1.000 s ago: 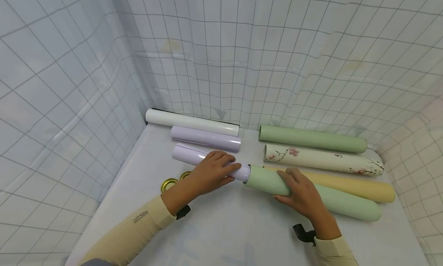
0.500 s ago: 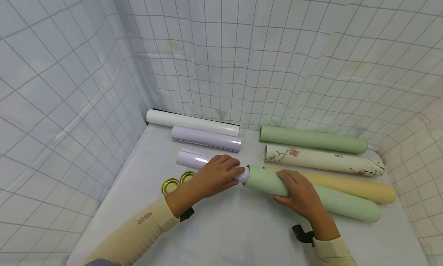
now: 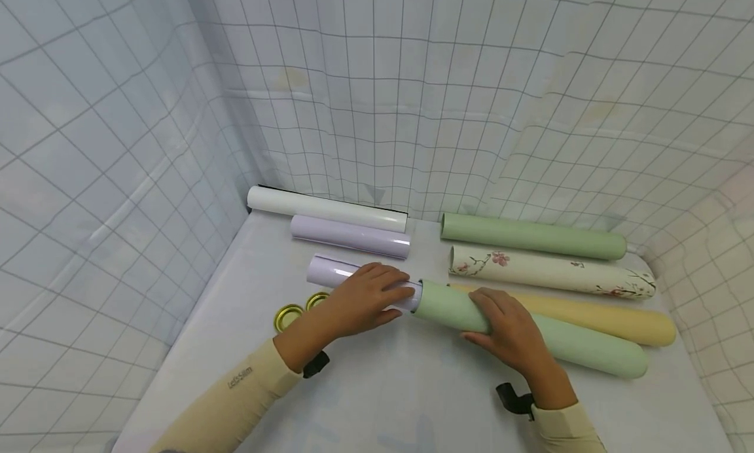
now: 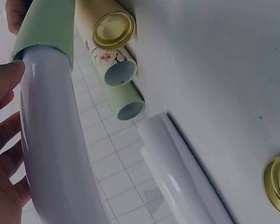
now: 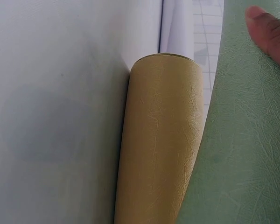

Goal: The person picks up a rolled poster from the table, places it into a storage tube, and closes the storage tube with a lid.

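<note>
A glossy lilac paper roll point(image 3: 331, 271) lies with its right end inside the mouth of a pale green tube point(image 3: 448, 305). My left hand point(image 3: 366, 297) holds the roll close to that mouth, fingers over its top and thumb on the near side. In the left wrist view the thumb sits at the rim of the green tube point(image 4: 46, 25), where the lilac roll point(image 4: 56, 126) enters. My right hand point(image 3: 509, 327) grips the green tube around its middle. The tube's far inside is hidden.
Behind lie a yellow tube point(image 3: 607, 318) with a gold lid point(image 4: 113, 30) on its end, a floral tube point(image 3: 548, 271) and a darker green tube point(image 3: 530, 235). A second lilac roll point(image 3: 347, 234) and a white roll point(image 3: 326, 207) lie back left. Two loose gold lids point(image 3: 288, 318) are by my left forearm.
The lilac roll has moved right, and less of it shows outside the green tube. My left hand shifted slightly right and down with it; my right hand stays on the tube.
</note>
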### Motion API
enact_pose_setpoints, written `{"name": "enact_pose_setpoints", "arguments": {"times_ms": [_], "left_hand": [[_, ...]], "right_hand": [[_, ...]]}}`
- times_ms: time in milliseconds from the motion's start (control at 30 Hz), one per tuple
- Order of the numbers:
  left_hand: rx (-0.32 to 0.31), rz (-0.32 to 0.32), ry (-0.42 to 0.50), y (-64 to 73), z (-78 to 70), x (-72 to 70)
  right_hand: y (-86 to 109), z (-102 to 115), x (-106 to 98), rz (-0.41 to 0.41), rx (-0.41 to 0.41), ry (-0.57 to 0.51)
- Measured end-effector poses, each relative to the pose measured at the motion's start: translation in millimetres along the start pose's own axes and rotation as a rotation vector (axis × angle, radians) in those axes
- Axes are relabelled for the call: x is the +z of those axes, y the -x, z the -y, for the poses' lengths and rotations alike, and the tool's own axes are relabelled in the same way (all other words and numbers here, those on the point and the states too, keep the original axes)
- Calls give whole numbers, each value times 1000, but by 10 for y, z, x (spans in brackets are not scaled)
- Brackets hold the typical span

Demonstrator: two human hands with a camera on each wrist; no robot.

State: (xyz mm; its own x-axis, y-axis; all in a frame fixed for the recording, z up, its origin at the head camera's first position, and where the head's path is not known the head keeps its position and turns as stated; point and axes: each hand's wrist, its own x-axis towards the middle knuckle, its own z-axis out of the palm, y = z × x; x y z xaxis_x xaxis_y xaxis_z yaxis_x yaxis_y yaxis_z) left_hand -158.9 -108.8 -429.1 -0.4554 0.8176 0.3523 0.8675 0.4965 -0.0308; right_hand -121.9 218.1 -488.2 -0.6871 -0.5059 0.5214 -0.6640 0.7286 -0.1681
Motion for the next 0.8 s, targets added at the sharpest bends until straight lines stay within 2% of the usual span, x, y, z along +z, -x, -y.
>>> {"name": "enact_pose_setpoints", "arguments": {"times_ms": [133,233,433,600,800], "left_hand": [[-23,-52,-4,106,98,-97],[-48,-63,-20,208,193,-152],[-138,-47,-12,418,358,-270],[-227,-15,5,548,425,-365],[-238,3,25,604,420,-347]], "right_hand": [[1,2,5,7,4,5],[3,6,15,5,9,6],[-1,18,15,6,7,4],[4,26,10,8,9,5],[9,46,26,-2,8,-14]]}}
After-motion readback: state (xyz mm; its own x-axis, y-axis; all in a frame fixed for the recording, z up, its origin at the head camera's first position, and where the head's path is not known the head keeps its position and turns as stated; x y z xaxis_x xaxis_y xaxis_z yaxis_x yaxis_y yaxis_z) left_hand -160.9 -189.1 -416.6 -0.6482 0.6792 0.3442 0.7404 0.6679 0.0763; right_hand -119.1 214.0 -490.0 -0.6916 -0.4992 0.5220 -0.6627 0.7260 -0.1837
